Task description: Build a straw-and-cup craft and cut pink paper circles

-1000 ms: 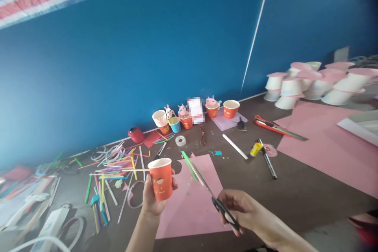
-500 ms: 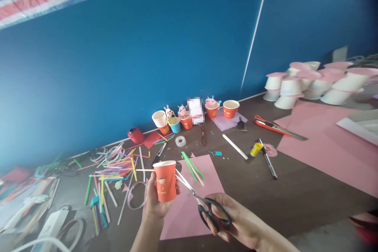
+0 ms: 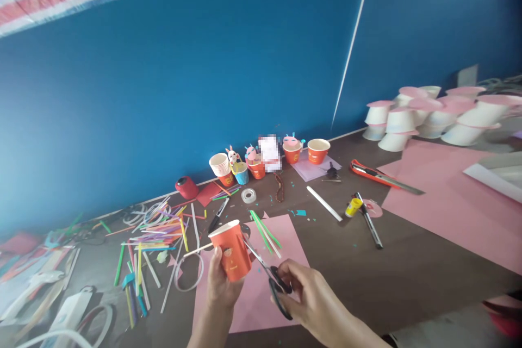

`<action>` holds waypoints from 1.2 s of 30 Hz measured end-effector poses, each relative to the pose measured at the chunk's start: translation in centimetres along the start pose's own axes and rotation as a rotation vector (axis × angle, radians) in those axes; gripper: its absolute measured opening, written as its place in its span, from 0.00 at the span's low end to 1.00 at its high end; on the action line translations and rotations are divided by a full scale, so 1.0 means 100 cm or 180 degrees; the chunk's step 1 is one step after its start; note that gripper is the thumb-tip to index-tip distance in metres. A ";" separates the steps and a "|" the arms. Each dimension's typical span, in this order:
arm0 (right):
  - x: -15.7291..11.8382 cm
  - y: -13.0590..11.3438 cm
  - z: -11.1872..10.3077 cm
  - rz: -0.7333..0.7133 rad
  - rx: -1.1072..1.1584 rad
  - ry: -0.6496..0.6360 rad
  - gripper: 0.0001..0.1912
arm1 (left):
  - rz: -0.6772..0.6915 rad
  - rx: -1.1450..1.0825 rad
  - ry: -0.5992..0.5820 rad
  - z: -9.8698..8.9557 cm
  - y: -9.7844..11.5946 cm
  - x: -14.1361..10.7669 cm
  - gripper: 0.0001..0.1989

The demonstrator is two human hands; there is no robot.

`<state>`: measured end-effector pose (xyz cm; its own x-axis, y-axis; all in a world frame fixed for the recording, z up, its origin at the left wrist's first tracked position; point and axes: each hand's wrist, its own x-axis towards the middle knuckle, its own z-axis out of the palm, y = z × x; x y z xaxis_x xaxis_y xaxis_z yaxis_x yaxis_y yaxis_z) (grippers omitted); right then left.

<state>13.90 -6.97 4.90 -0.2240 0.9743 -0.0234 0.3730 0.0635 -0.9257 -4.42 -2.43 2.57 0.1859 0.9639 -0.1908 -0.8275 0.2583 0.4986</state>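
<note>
In the lower middle, my left hand (image 3: 222, 283) is wrapped round an orange paper cup (image 3: 231, 253), which leans to the left. A thin pale stick (image 3: 198, 249) juts out from the cup's left side. My right hand (image 3: 312, 296) grips black-handled scissors (image 3: 274, 278), fingers in the loops. The tips of the scissors are at the cup's right wall; whether they pierce it is hidden. Below both hands lies a sheet of pink paper (image 3: 261, 304), with green and white straws (image 3: 266, 232) on its upper part.
Colourful straws (image 3: 161, 231), a tape ring (image 3: 188, 272) and a glue gun (image 3: 38, 291) lie left. Decorated cups (image 3: 256, 167) stand along the blue wall. A box cutter (image 3: 383, 176), a white stick (image 3: 324, 203) and stacked white cups (image 3: 402, 128) are right.
The cup has turned from upright to a leftward tilt, and the stick now slopes. My right hand has rotated and the scissor blades have closed up at the cup's side.
</note>
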 end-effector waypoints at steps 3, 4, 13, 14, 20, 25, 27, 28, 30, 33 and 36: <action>0.001 -0.001 -0.002 -0.0046 -0.0375 0.0066 0.03 | 0.0111 -0.0161 0.0031 0.007 -0.003 -0.001 0.15; 0.001 -0.001 -0.002 -0.0074 -0.0478 0.0081 0.03 | 0.0134 -0.0213 0.0067 0.009 -0.004 -0.001 0.14; 0.002 0.010 0.007 -0.0427 -0.0859 0.0148 0.05 | 0.0152 -0.0358 0.0017 0.012 -0.013 -0.002 0.12; 0.002 0.011 0.008 -0.0436 -0.0863 0.0152 0.05 | 0.0129 -0.0383 -0.0023 0.012 -0.014 -0.002 0.12; 0.005 0.014 0.009 -0.0478 -0.0947 0.0148 0.06 | 0.0087 -0.0463 -0.0069 0.013 -0.019 -0.002 0.13; 0.006 0.015 0.010 -0.0461 -0.0901 0.0172 0.05 | 0.0092 -0.0474 -0.0070 0.015 -0.020 0.000 0.15; 0.007 0.015 0.010 -0.0462 -0.0852 0.0169 0.05 | 0.0083 -0.0458 -0.0100 0.016 -0.020 0.000 0.15; 0.007 0.016 0.010 -0.0462 -0.0830 0.0175 0.05 | 0.0077 -0.0450 -0.0103 0.017 -0.020 0.000 0.15; 0.007 0.016 0.011 -0.0454 -0.0793 0.0199 0.05 | 0.0064 -0.0451 -0.0060 0.019 -0.020 -0.001 0.15; 0.007 0.016 0.011 -0.0437 -0.0718 0.0205 0.05 | 0.0060 -0.0476 0.0099 0.022 -0.021 -0.002 0.14; 0.006 0.016 0.011 -0.0386 -0.0629 0.0159 0.05 | 0.0041 -0.0491 0.0239 0.023 -0.021 -0.002 0.14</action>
<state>13.38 -6.48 3.04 -0.2348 0.9662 0.1068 0.5162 0.2170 -0.8285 -1.45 -3.01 3.51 0.1393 0.9580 -0.2507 -0.9021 0.2272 0.3668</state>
